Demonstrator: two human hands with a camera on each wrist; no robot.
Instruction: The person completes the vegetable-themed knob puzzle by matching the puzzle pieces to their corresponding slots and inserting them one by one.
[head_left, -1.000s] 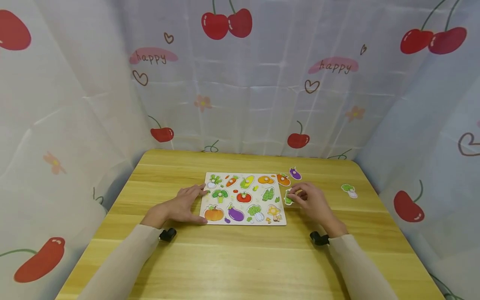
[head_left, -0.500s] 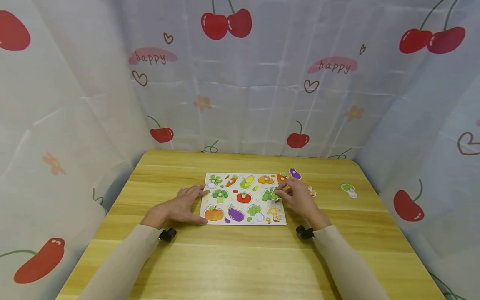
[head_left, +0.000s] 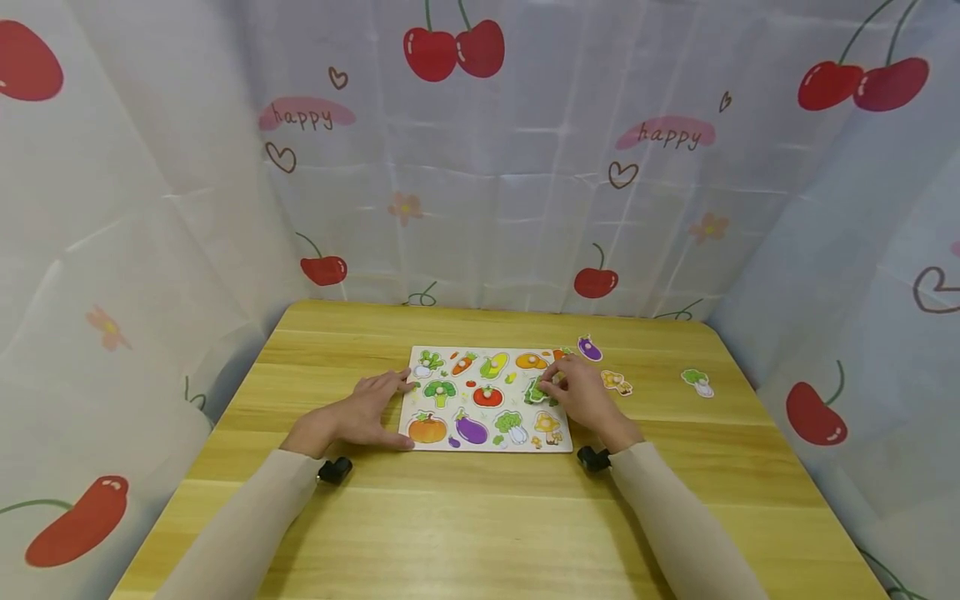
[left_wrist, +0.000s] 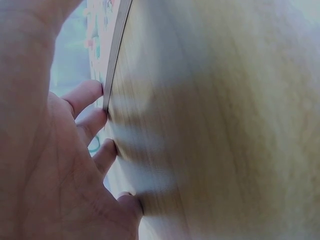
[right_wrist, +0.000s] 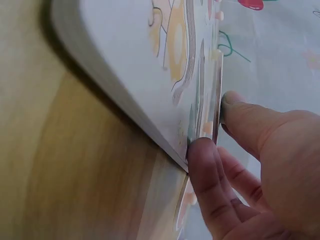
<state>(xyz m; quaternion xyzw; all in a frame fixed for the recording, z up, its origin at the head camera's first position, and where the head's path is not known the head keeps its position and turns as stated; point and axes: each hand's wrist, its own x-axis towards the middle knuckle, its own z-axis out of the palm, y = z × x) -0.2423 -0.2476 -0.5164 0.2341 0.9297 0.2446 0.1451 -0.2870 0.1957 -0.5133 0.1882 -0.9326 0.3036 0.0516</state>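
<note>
A wooden vegetable puzzle board lies flat on the table. My left hand rests at its left edge with fingers spread; in the left wrist view, fingertips touch the board's side. Over the right part of the board, my right hand pinches a green pea-pod puzzle piece between thumb and finger. The right wrist view shows that piece edge-on, near the board's surface. The hand partly hides it and the printed peas below.
Right of the board lie loose pieces: an eggplant, a mushroom and a bok choy. An orange piece by the board's upper right corner is mostly hidden by my right hand. A cherry-print curtain surrounds the table.
My right hand has carried the pea-pod piece leftward from the table beside the board to above the printed peas. The mushroom piece has come into view. My left hand stays put.
</note>
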